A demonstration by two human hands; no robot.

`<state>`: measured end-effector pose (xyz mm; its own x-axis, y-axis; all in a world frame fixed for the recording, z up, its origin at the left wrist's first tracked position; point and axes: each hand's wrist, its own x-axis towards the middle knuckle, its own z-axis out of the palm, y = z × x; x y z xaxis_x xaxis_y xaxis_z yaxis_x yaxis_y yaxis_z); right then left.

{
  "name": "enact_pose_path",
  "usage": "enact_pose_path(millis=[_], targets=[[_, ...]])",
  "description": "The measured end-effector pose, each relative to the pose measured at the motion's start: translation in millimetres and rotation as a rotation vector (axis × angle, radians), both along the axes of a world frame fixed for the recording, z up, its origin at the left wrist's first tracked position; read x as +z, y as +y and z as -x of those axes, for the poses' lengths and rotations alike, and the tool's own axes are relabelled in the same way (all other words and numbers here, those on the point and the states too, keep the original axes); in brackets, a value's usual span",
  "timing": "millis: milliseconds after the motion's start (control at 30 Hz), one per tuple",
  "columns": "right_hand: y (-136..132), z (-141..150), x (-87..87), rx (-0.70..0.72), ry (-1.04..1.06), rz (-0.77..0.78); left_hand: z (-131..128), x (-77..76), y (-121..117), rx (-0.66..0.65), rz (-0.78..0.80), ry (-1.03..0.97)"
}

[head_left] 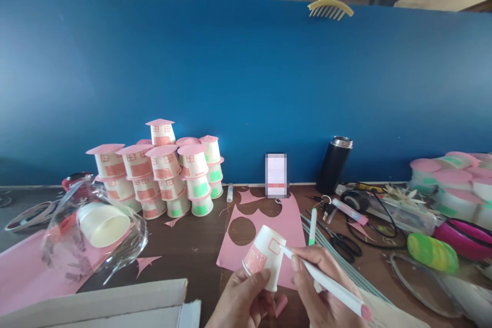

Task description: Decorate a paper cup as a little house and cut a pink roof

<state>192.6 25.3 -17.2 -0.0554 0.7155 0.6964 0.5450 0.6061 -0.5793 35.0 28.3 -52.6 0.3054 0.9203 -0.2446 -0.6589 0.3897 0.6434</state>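
Observation:
My left hand grips a white paper cup, tilted with its base up. A pink door-like patch and a small red square outline are drawn on its side. In my right hand is a white felt-tip pen with a pink end, its tip at the square outline. A small pink piece shows beside my left fingers; I cannot tell what it is. Beneath the cup lies a pink paper sheet with round holes cut out. A green-capped pen lies to the right.
Stacked decorated cups with pink paper discs stand at the back left. Nearer are bagged cups and a cardboard box. Rightward are a black flask, black-handled scissors, a cable and more cups. A blue panel rises behind.

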Motion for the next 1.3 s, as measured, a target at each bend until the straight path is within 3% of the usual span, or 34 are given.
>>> enact_pose_path(millis=[833, 1300], targets=[[0, 1, -0.6, 0.004, -0.003, 0.013, 0, -1.1, 0, 0.006, 0.023, -0.006], [1, 2, 0.1, -0.016, 0.029, 0.046, 0, 13.0, -3, 0.033, 0.022, 0.019]])
